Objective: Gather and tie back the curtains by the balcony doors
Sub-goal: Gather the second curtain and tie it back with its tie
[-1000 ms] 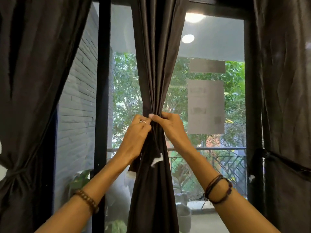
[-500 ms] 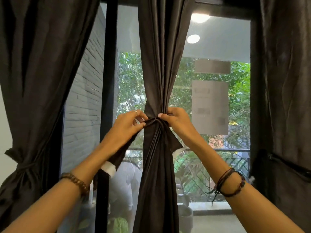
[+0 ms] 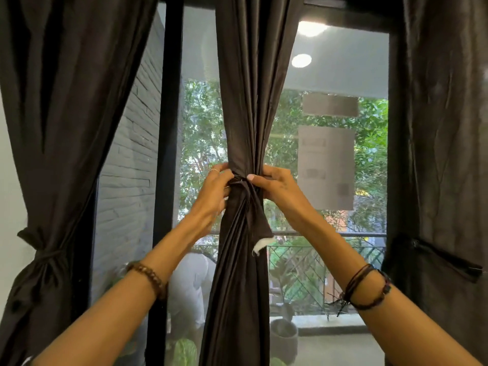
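A dark grey middle curtain hangs gathered into a narrow bundle in front of the balcony glass. A dark tie-back band is wrapped round its waist, and one loose end with a white patch hangs down on the right. My left hand grips the band on the bundle's left side. My right hand pinches the band on the right side. The left curtain is bound by its own tie. The right curtain hangs with a tie strap across it.
A black door frame post stands left of the middle curtain. Through the glass I see a balcony railing, potted plants, trees and a grey brick wall. A paper sheet is stuck on the glass.
My hands have come closer together at the curtain's waist. The band end that my left hand pulled out to the left is now drawn in tight against the bundle.
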